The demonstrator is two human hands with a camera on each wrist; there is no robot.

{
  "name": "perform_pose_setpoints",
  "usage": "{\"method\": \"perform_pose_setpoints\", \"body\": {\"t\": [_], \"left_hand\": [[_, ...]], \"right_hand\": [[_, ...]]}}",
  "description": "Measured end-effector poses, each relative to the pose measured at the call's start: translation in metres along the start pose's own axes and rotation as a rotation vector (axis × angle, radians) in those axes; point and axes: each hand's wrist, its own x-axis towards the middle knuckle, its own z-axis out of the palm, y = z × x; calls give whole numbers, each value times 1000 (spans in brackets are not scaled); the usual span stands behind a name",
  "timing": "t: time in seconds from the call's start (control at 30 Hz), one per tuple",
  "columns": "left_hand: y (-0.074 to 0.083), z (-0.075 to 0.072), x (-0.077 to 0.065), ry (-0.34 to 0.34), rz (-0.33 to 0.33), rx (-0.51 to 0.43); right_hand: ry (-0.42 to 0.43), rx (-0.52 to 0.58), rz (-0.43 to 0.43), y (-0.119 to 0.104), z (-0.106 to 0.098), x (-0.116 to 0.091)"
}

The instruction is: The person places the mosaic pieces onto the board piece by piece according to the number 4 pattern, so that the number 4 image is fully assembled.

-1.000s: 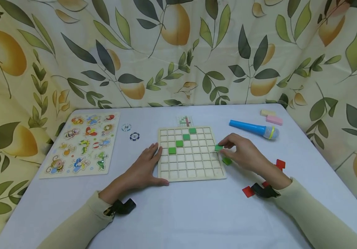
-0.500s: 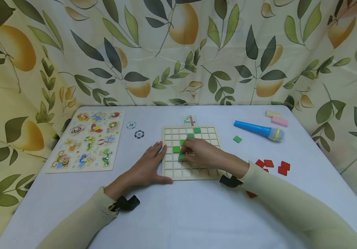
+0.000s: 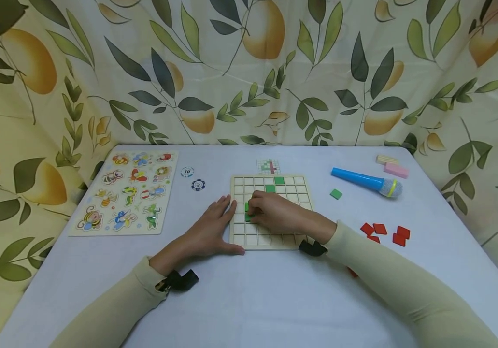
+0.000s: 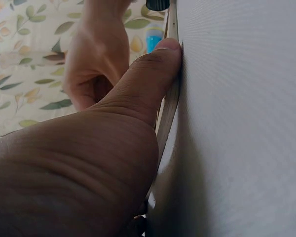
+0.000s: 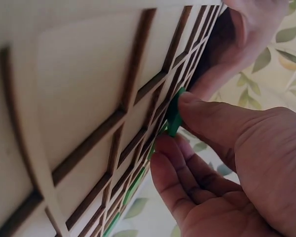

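Note:
A wooden grid board [image 3: 270, 240] lies flat in the middle of the head view, with green square tiles in some cells, such as one near the far edge [image 3: 279, 180]. My left hand [image 3: 207, 232] rests along the board's left side, fingers spread. In the left wrist view its thumb [image 4: 155, 69] lies against the front edge. My right hand [image 3: 279, 212] is over the left part of the board, covering some cells. It pinches a green tile [image 5: 174, 112] between thumb and fingers, tilted at the grid in the right wrist view.
A loose green tile [image 3: 335, 194] and several red tiles [image 3: 379, 228] lie right of the board. Behind them are a blue toy microphone [image 3: 363, 181] and a pink block [image 3: 395, 169]. A small pattern card [image 3: 268, 166], two chips [image 3: 198, 184] and an animal puzzle [image 3: 122, 193] also lie here.
My right hand has carried a green tile from the board's right edge leftward to the left columns. The left hand stays at the board's side. The head view has shifted slightly.

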Motion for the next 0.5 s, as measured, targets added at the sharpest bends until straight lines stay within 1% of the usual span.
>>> {"method": "perform_pose_setpoints", "body": {"t": [0.2,0.33,0.43,0.5], "left_hand": [[0,-1,1,1,5,11],[0,0,1,-7,7,1],[1,1,0,-3,-1,0],[1,1,0,5,-4,-1]], "right_hand": [[-14,-21,-14,2,-1,3],[-15,-51,-63,2,-1,0],[-3,-63,-76,2,-11,-11],[25,-39,-57,3,-25,-25]]}}
